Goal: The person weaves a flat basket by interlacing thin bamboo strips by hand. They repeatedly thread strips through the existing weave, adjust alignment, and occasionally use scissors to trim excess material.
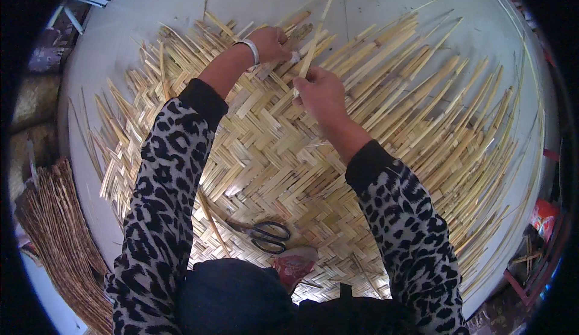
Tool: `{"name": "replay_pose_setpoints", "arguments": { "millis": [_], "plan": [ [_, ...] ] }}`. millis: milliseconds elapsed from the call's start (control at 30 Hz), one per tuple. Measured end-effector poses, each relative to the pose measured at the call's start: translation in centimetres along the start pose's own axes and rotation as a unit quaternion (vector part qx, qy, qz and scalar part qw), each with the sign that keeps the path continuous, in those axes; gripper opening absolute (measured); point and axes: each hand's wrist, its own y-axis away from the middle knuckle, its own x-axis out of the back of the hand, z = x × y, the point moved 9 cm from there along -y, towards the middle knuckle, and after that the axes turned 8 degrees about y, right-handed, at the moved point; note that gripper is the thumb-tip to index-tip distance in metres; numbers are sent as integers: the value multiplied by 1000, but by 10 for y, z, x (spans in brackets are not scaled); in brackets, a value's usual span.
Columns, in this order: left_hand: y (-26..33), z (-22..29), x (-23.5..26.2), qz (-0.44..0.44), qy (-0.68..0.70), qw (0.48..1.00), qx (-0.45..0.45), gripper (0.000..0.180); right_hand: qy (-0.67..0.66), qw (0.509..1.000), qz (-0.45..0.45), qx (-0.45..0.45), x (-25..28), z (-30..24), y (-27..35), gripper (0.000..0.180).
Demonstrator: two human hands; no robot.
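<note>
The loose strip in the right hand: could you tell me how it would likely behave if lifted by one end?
The strip looks thin, long and flat, so probably light and springy, bowing rather than flopping. Pinched by the right hand, it stands nearly straight, suggesting some stiffness. Being flat, it seems unlikely to roll on the woven mat.

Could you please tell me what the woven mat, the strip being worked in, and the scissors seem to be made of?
Woven mat: flat, pale yellow strips with a dry matte look, probably split bamboo or reed. Strip in the right hand: apparently the same material. Scissors: dark loop handles, likely plastic; blades probably metal, though unclear.
</note>
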Motion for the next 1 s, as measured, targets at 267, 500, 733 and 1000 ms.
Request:
{"name": "replay_pose_setpoints", "arguments": {
  "millis": [267, 500, 733, 1000],
  "plan": [
    [4, -9, -16, -159, 4, 982, 101, 43, -105, 993, -18, -44, -1, 6, 6, 25],
    [9, -3, -20, -144, 58, 985, 74, 42, -83, 995, -39, -29, -10, 14, -8, 22],
    [-3, -30, -46, -77, -42, 993, -77, 45, -88, 995, 0, -55, -13, 27, -11, 24],
    [3, -44, -51, -183, -56, 978, -81, 21, 91, 994, 29, -46, -11, 15, -7, 25]
  ]
}}
